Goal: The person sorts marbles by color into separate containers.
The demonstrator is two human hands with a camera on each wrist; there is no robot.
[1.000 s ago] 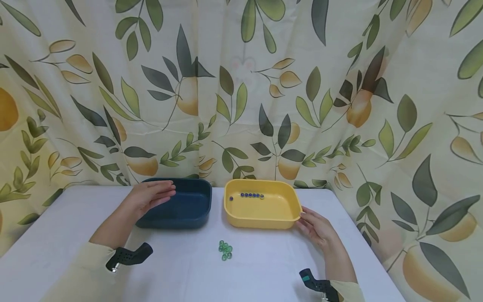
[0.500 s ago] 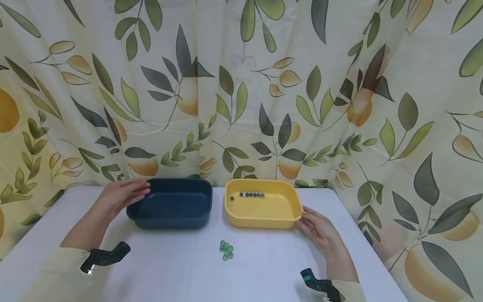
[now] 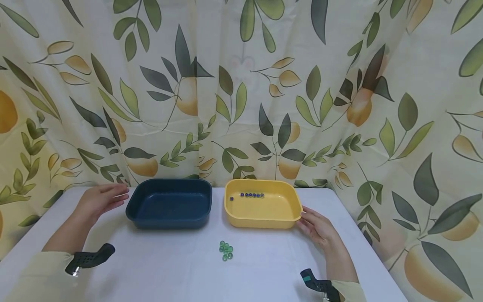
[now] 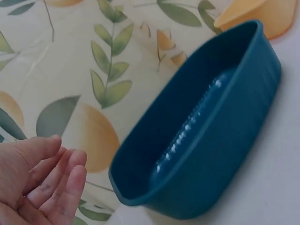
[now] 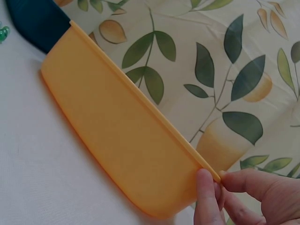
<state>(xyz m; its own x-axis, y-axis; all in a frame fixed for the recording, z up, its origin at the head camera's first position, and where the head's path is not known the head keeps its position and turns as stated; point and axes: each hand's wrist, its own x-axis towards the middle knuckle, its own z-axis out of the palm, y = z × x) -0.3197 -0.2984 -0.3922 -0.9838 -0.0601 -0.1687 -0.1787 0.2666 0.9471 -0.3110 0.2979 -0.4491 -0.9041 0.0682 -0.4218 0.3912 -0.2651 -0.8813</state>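
Fingers (image 5: 205, 194) of my right hand (image 3: 318, 227) pinch the yellow container (image 3: 260, 222). Those of my left hand (image 3: 99, 199) are relaxed, just beside the blue container (image 3: 170, 220).

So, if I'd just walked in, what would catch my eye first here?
Probably the bright yellow tray, its near right corner pinched by the right hand, with small dark blue beads inside. To its left sits a dark blue tray, the left hand just off its left end. Then the cluster of green beads on the white table, nearer the person than both trays.
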